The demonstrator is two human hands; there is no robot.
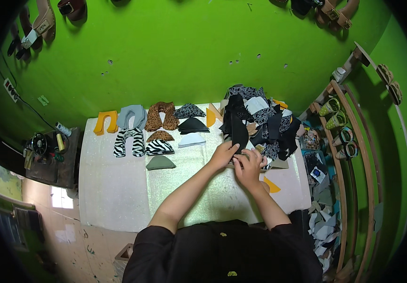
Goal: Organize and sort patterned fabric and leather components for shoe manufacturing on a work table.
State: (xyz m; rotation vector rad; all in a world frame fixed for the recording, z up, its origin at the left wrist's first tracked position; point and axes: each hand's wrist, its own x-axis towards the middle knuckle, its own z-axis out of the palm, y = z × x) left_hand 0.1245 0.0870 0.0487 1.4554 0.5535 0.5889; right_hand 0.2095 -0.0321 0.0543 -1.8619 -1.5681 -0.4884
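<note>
Both my hands are at the near edge of a mixed pile of cut material pieces (273, 127) on the right of the table. My left hand (224, 155) has its fingers closed at the lower end of a long black piece (238, 123). Right beside it, my right hand (249, 169) has bent, closed fingers; what they hold is too small to make out. A yellow curved piece (272, 184) lies by my right wrist. Left of the pile are sorted stacks: black half-rounds (193, 126), white half-rounds (192, 140) and patterned half-rounds (189, 111).
Farther left lie yellow arches (106, 122), grey arches (132, 116), leopard-print arches (154, 120), zebra-print arches (129, 143) and a green half-round stack (161, 162). A sewing machine (39, 144) stands at left. On the right are a wooden rack (345, 184) with sandals and scraps (322, 228).
</note>
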